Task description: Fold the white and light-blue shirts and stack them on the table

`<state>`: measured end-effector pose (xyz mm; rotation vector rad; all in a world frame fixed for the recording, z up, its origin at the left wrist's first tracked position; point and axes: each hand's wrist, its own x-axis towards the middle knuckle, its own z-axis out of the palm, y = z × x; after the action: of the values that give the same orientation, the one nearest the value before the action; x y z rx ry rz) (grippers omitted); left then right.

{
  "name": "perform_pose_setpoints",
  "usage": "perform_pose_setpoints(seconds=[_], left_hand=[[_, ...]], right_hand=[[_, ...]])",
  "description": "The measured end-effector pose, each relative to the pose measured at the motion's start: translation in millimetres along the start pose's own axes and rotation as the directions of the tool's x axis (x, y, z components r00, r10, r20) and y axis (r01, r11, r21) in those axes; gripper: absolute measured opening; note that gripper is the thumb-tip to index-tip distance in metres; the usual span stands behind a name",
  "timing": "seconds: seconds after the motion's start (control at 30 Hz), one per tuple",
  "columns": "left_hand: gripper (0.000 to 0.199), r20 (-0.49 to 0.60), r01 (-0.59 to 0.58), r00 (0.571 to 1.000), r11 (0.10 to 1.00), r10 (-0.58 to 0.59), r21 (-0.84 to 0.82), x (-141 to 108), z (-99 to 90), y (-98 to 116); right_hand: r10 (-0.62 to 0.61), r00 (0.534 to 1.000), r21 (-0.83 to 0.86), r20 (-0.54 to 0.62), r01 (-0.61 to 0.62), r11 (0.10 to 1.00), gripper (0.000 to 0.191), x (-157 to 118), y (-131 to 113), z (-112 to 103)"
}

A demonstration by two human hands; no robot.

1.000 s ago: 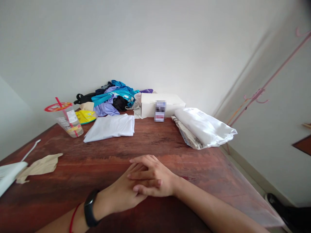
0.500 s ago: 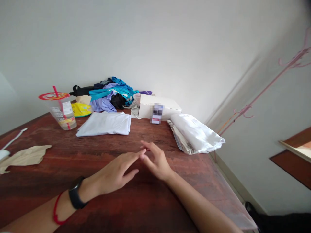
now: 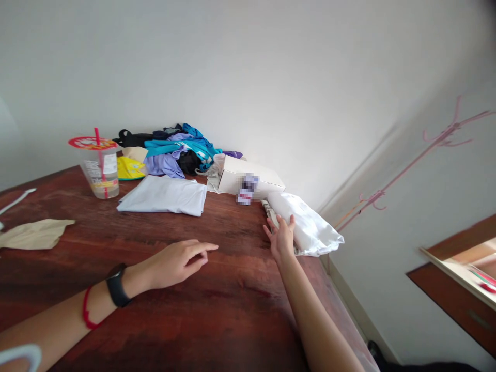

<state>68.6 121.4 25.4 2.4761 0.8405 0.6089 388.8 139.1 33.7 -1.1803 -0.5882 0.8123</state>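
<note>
Reddish-brown wooden table (image 3: 232,320), white bundle (image 3: 312,223) just behind spread right-hand fingers (image 3: 292,222), contact unclear

Table (image 3: 240,315): reddish-brown wood. On it: cup with straw (image 3: 98,173) left, beige scrap (image 3: 34,234) near-left, folded white cloth (image 3: 165,195) mid, clothes heap (image 3: 174,150) and white box (image 3: 256,169) back, white bundle (image 3: 313,222) right.

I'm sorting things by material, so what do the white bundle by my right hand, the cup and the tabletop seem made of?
White bundle: probably thin plastic film, glossy, judging by its highlights and crinkled end, though satiny cloth is possible. Cup: likely clear plastic, smooth; the straw shows through. Tabletop: looks like wood, reddish-brown, with streaky grain and slight sheen.
</note>
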Motion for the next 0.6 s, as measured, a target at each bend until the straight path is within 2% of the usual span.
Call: perform_pose_setpoints(seconds=[0.17,0.33,0.4,0.6], left_hand=[[0.038,0.001,-0.015,1.0,1.0,0.015,-0.008,2,0.7,-2],[0.038,-0.017,-0.036,0.999,0.999,0.035,-0.035,3,1.5,-3],[0.037,-0.015,-0.029,0.999,0.999,0.028,-0.031,3,1.5,-3],[0.036,-0.002,-0.039,0.999,0.999,0.039,-0.023,2,0.8,-4]], right_hand=[[-0.021,1.0,-0.042,0.004,0.021,0.999,0.097,11,1,-7],[0.011,1.0,0.16,0.028,-0.015,0.987,0.102,13,-5,-10],[0.004,0.999,0.189,0.035,-0.01,0.982,0.104,14,-6,-11],[-0.088,0.996,0.055,-0.008,0.089,0.995,0.092,18,2,-12]])
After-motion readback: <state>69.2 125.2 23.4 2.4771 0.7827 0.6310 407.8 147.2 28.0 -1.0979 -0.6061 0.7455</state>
